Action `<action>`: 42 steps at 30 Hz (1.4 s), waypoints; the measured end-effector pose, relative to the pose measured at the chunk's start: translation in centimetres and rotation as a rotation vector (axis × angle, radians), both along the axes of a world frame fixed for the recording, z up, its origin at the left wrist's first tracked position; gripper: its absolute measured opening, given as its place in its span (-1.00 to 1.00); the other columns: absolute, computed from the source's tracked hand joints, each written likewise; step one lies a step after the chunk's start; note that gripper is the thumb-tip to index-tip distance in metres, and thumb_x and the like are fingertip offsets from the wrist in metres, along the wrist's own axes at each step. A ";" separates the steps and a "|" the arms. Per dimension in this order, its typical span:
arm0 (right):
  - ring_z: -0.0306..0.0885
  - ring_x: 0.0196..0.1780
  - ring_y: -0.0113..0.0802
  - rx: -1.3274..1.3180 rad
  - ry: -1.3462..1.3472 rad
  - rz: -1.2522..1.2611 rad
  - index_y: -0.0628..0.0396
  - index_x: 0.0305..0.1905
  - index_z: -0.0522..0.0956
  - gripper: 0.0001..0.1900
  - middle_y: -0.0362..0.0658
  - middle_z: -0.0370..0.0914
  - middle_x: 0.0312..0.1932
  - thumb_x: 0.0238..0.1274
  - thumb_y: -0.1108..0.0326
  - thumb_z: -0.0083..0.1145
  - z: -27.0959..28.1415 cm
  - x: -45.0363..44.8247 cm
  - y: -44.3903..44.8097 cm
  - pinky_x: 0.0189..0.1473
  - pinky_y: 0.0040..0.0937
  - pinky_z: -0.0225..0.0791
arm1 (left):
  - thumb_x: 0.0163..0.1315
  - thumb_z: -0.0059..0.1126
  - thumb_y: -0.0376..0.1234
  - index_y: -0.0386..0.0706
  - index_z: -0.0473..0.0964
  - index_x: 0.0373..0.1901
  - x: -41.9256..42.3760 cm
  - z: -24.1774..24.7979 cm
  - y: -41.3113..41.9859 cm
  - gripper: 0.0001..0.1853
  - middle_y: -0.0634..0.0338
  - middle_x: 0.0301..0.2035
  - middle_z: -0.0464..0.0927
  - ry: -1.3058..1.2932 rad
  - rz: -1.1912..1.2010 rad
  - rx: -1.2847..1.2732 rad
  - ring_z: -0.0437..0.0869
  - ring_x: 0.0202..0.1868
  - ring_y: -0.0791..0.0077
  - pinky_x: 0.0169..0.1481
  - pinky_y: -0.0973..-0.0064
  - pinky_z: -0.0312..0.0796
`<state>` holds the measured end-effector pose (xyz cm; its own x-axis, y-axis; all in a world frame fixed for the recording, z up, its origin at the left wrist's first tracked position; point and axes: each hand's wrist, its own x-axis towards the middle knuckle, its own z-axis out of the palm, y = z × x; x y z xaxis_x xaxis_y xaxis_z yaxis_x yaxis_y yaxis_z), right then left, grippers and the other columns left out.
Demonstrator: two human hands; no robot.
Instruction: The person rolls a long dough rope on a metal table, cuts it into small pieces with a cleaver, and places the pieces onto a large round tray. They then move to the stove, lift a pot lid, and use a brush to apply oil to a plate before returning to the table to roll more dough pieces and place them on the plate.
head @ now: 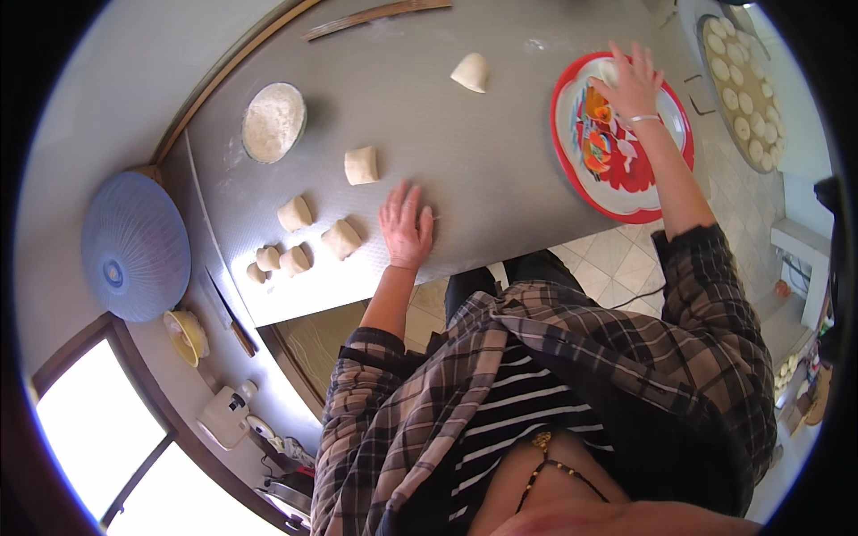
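My left hand point(407, 228) rests palm down on the grey table point(482, 174), its thumb apart from the fingers and no object visible in it. Close to its left lie several cut dough pieces, among them a larger one point(341, 239) and a squarish one point(361, 165). Over the far side of a red-rimmed round tray point(564, 164) with a printed picture, my right hand point(633, 87) has its fingers spread. A pale round of dough point(608, 72) lies on the tray by its thumb and fingers, partly hidden. A single dough lump point(471, 73) sits between the hands, farther back.
A bowl of flour point(273, 122) stands at the back left. A wooden strip point(375, 19) lies along the far side. Left of the table are a blue plastic cover point(137, 248), a knife point(234, 321) and a yellow bowl point(188, 338). Dough rounds fill a large round tray point(744, 94) at right.
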<state>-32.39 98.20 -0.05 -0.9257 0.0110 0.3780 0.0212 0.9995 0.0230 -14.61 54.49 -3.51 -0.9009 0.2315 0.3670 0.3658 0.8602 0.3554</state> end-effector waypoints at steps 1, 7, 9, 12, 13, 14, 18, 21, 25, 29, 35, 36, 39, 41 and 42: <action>-0.14 0.52 -0.01 0.031 0.018 -0.082 -0.19 0.34 0.30 -0.35 -0.05 0.16 0.40 0.17 -0.13 0.12 1.1 1.1 -0.7 0.41 0.19 -0.19 | 0.13 0.18 -0.29 -0.22 0.41 0.14 -0.9 0.0 -0.8 -0.49 -0.05 0.20 0.35 0.029 0.132 0.051 0.34 0.24 -0.01 0.27 0.11 0.19; 0.27 0.33 -0.16 -0.855 -0.202 0.404 0.11 0.20 0.40 -0.56 0.02 0.34 0.25 0.27 0.20 0.13 2.7 9.0 -12.7 0.32 -0.26 0.16 | 0.15 0.18 -0.32 -0.23 0.37 0.15 -8.0 0.6 -5.4 -0.49 -0.10 0.06 0.45 -0.110 0.430 0.392 0.48 0.07 0.00 0.17 0.22 0.33; 0.31 0.30 -0.15 -1.006 -0.234 0.559 0.13 0.19 0.39 -0.58 0.03 0.36 0.22 0.30 0.22 0.09 0.5 10.8 -19.4 0.33 -0.26 0.16 | 0.16 0.17 -0.30 -0.23 0.42 0.08 -6.7 0.1 -3.9 -0.56 -0.08 -0.01 0.50 -0.009 0.335 0.276 0.52 0.01 0.01 0.11 0.24 0.38; 0.25 0.35 -0.12 -1.216 -0.298 0.605 0.15 0.23 0.36 -0.56 0.05 0.33 0.25 0.38 0.15 -0.04 -3.3 11.4 -28.7 0.37 -0.25 0.09 | 0.09 0.24 -0.34 -0.20 0.40 0.10 -1.8 -1.0 -0.2 -0.51 -0.06 0.04 0.48 -0.188 0.161 0.423 0.47 0.07 -0.07 0.13 0.12 0.36; 0.23 0.36 -0.11 -1.287 -0.269 0.593 0.16 0.25 0.35 -0.55 0.05 0.31 0.27 0.40 0.12 -0.09 -4.2 11.5 -31.1 0.39 -0.25 0.06 | 0.17 0.14 -0.35 -0.22 0.33 0.20 -0.8 -1.0 0.3 -0.48 -0.07 0.15 0.40 -0.259 0.081 0.423 0.39 0.20 -0.08 0.27 0.12 0.26; 0.20 0.39 -0.11 -1.405 -0.352 0.602 0.18 0.27 0.32 -0.52 0.05 0.28 0.30 0.42 0.09 -0.14 -4.7 12.5 -32.2 0.40 -0.26 0.03 | 0.28 -0.03 -0.33 -0.24 0.26 0.27 -0.6 -1.0 0.7 -0.49 -0.10 0.22 0.34 -0.318 0.050 0.431 0.27 0.30 -0.07 0.36 0.09 0.12; 0.05 0.47 -0.16 -1.424 -0.300 0.655 0.29 0.36 0.18 -0.43 0.04 0.14 0.41 0.49 0.06 -0.37 -5.2 13.8 -34.1 0.45 -0.28 -0.09 | 0.35 -0.21 -0.27 -0.28 0.20 0.32 -2.1 -0.4 -0.7 -0.47 -0.11 0.28 0.24 -0.246 -0.010 0.453 0.16 0.37 -0.06 0.42 0.08 0.01; 0.02 0.48 -0.15 -1.492 -0.294 0.608 0.29 0.37 0.16 -0.45 0.04 0.13 0.41 0.50 0.10 -0.41 -4.5 14.7 -34.0 0.46 -0.28 -0.12 | 0.38 -0.26 -0.24 -0.31 0.17 0.33 -2.5 0.0 -2.3 -0.46 -0.12 0.31 0.19 -0.316 0.033 0.649 0.12 0.39 -0.02 0.45 0.15 -0.03; -0.06 0.52 -0.13 -1.209 -0.650 0.463 0.26 0.41 0.09 -0.42 0.05 0.03 0.46 0.51 0.06 -0.46 -4.2 14.6 -35.7 0.49 -0.27 -0.20 | 0.43 -0.32 -0.17 -0.39 0.13 0.34 -0.8 -0.4 -2.9 -0.43 -0.17 0.32 0.17 -0.306 0.184 0.916 0.13 0.40 0.03 0.44 0.28 0.01; -0.09 0.53 -0.16 -1.340 -0.470 0.497 0.26 0.42 0.08 -0.40 0.07 -0.03 0.48 0.51 0.03 -0.48 -4.5 15.0 -36.4 0.50 -0.29 -0.25 | 0.45 -0.33 -0.16 -0.39 0.13 0.34 -1.9 -0.9 -3.9 -0.43 -0.16 0.31 0.18 -0.375 0.099 1.013 0.17 0.37 0.05 0.42 0.30 0.06; -0.03 0.51 -0.12 -1.321 -0.361 0.570 0.23 0.39 0.15 -0.43 0.06 0.07 0.44 0.50 0.04 -0.45 -5.4 15.5 -35.6 0.47 -0.27 -0.15 | 0.47 -0.35 -0.15 -0.37 0.12 0.34 -2.2 -0.3 -3.6 -0.43 -0.12 0.29 0.22 -0.238 0.150 1.003 0.25 0.32 0.09 0.38 0.30 0.14; -0.01 0.50 -0.11 -1.227 -0.421 0.700 0.22 0.38 0.17 -0.43 0.06 0.10 0.43 0.50 0.04 -0.44 -5.7 15.9 -35.8 0.47 -0.27 -0.13 | 0.47 -0.36 -0.14 -0.37 0.12 0.34 -2.1 -0.4 -3.3 -0.43 -0.11 0.29 0.23 -0.245 0.129 0.954 0.26 0.32 0.10 0.37 0.30 0.15; 0.03 0.46 0.01 -1.170 -0.384 0.676 0.13 0.35 0.23 -0.44 0.11 0.15 0.37 0.43 -0.02 -0.26 -6.3 16.3 -35.3 0.44 -0.14 -0.05 | 0.48 -0.37 -0.14 -0.35 0.12 0.34 -1.4 -1.2 -3.0 -0.44 -0.09 0.28 0.24 -0.346 0.106 1.007 0.29 0.29 0.12 0.35 0.30 0.19; 0.03 0.42 0.19 -0.982 -0.238 0.762 0.08 0.30 0.26 -0.31 0.19 0.13 0.36 0.12 0.03 0.21 -6.5 16.4 -34.8 0.37 -0.02 0.07 | 0.49 -0.37 -0.13 -0.35 0.12 0.34 -1.1 -2.1 -4.0 -0.44 -0.08 0.27 0.26 -0.339 0.156 1.095 0.32 0.28 0.14 0.33 0.31 0.21; 0.07 0.41 0.20 -0.804 -0.256 0.794 -0.04 0.31 0.28 -0.27 0.23 0.13 0.34 0.00 0.08 0.32 -6.4 16.1 -34.5 0.36 -0.03 0.10 | 0.49 -0.38 -0.13 -0.34 0.12 0.34 -0.9 -2.6 -4.6 -0.44 -0.07 0.26 0.26 -0.287 0.190 1.103 0.33 0.27 0.15 0.33 0.31 0.23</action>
<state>-16.31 63.65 -6.47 -0.8282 -0.4560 0.3259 -0.5323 0.4578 -0.7121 -15.52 49.85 -6.06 -0.9698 -0.2359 0.0618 0.0482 0.0632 0.9968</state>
